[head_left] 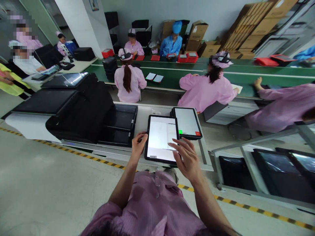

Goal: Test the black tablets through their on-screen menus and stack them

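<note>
A tablet [159, 137] with a bright white screen and black border lies before me at the cart's front edge. My left hand [139, 144] is closed on the tablet's left edge, its fingers partly hidden. Over the right side of the screen, my right hand [185, 154] is spread with the fingers apart; whether a fingertip touches the glass I cannot tell. Behind and to the right lies a second tablet [187, 121], lit, with a green and a red mark along its lower edge. Black trays [120, 119] stand to the left.
Large black cases [81, 108] fill the cart's left part. A metal rack [236, 154] with black panels stands on the right. Beyond the cart, people in pink [128, 78] sit at a long green bench [169, 80]. Striped tape [98, 160] crosses the floor.
</note>
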`<state>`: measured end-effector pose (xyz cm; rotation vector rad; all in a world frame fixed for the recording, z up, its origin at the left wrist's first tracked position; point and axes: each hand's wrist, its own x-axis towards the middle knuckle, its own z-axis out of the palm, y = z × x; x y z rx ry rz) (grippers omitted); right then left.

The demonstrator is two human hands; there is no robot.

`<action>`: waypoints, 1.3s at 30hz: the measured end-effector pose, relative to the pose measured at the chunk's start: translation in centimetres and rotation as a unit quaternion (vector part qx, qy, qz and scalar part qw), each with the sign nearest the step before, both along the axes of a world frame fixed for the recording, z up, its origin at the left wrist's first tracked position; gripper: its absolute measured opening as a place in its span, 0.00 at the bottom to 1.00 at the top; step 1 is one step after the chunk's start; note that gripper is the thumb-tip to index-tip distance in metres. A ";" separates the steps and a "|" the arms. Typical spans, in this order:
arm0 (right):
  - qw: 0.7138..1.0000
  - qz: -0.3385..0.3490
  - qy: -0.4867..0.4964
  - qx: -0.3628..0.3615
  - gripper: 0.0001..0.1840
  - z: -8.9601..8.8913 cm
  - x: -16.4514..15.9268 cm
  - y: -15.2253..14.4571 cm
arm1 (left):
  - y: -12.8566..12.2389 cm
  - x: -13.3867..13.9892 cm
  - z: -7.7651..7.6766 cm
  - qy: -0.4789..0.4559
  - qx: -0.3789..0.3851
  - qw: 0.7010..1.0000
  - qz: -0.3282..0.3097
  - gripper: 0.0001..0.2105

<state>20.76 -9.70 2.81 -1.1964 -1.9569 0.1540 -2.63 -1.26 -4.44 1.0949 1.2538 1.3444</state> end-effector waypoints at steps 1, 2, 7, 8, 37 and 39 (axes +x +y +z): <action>1.000 0.017 -0.008 -0.009 0.23 0.1 -0.2 0.0 | 0.0 0.0 0.0 -0.002 -0.001 1.000 0.000 0.20; 0.999 0.030 -0.017 -0.014 0.25 0.1 -0.3 0.0 | -0.1 0.0 -0.1 -0.004 -0.002 1.000 0.001 0.20; 0.997 0.051 -0.054 -0.016 0.27 0.2 -0.5 0.0 | -0.2 0.1 0.2 -0.009 -0.004 1.000 0.002 0.21; 0.997 0.052 -0.059 -0.014 0.26 0.2 -0.5 0.0 | -0.2 0.1 0.3 -0.010 -0.002 1.000 0.002 0.21; 0.999 -0.029 -0.017 0.001 0.23 -0.7 0.8 0.3 | -0.3 0.2 0.2 -0.008 0.001 1.000 0.003 0.17; 0.999 -0.042 -0.009 0.002 0.23 -0.8 1.0 0.6 | -0.2 0.2 0.2 -0.009 -0.001 1.000 0.007 0.18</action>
